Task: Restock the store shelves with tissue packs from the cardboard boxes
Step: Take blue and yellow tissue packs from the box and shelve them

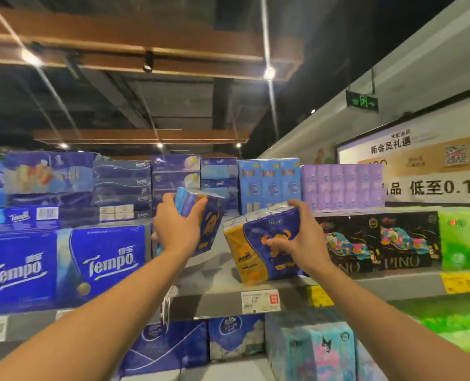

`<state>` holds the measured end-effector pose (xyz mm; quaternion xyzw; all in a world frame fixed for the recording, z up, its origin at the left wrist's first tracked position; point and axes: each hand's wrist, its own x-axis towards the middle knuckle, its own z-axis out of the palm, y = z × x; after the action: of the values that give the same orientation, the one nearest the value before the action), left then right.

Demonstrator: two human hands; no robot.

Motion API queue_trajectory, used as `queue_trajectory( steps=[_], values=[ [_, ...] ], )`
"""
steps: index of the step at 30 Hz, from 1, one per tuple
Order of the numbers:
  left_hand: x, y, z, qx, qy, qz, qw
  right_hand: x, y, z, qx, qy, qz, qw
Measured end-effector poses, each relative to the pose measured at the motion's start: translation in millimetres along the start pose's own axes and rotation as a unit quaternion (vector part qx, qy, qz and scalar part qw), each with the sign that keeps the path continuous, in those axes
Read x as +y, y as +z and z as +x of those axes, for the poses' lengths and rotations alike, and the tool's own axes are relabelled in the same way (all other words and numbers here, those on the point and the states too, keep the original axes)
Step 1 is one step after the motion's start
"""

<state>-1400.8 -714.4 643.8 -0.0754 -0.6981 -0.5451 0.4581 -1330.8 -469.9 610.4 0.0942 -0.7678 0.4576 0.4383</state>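
Tissue packs, navy-and-orange plastic-wrapped: left hand [177, 229] clasps one [201, 215] raised above the grey metal shelf [214, 281]; right hand [299, 237] clasps another [261, 243] resting there. Advisable: slide each rearward, faces outward, edges flush.

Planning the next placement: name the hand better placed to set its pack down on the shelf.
Right hand: its tissue pack already sits low over the bare grey shelf; the left hand holds its pack higher.
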Motion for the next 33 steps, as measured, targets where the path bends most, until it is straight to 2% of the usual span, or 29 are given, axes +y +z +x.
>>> queue_trajectory(
  steps=[3, 6, 8, 10, 12, 14, 17, 21, 23, 27, 33],
  values=[
    [-18, 15, 4, -0.013, -0.053, 0.0, 0.999, 11, -2, 11, -0.003, -0.043, -0.133, 0.99],
    [-27, 26, 3, -0.023, -0.12, -0.017, 0.992, 12, -10, 31, -0.097, -0.056, -0.267, 0.957],
    [-37, 32, 3, -0.037, -0.133, -0.015, 0.99, 5, -8, 37, -0.144, -0.099, -0.379, 0.909],
    [-45, 36, 6, -0.07, -0.14, -0.001, 0.988, -4, -1, 43, -0.16, -0.162, -0.494, 0.839],
    [-52, 41, 16, -0.117, -0.154, 0.033, 0.98, -11, 6, 53, -0.185, -0.187, -0.519, 0.813],
    [-55, 45, 29, -0.158, -0.17, 0.08, 0.969, -16, 10, 64, -0.228, -0.172, -0.508, 0.813],
    [-51, 49, 45, -0.172, -0.193, 0.096, 0.961, -19, 9, 77, -0.267, -0.164, -0.516, 0.798],
    [-60, 57, 52, -0.165, -0.235, 0.052, 0.956, -16, 4, 87, -0.294, -0.171, -0.498, 0.797],
    [-72, 66, 54, -0.167, -0.251, 0.014, 0.953, -14, 1, 89, -0.309, -0.147, -0.482, 0.806],
    [-99, 96, 69, -0.239, -0.242, -0.038, 0.94, -11, 0, 88, -0.313, -0.141, -0.476, 0.809],
    [-61, 106, 60, -0.327, -0.295, -0.135, 0.887, -5, 2, 89, -0.308, -0.156, -0.481, 0.806]
  ],
)
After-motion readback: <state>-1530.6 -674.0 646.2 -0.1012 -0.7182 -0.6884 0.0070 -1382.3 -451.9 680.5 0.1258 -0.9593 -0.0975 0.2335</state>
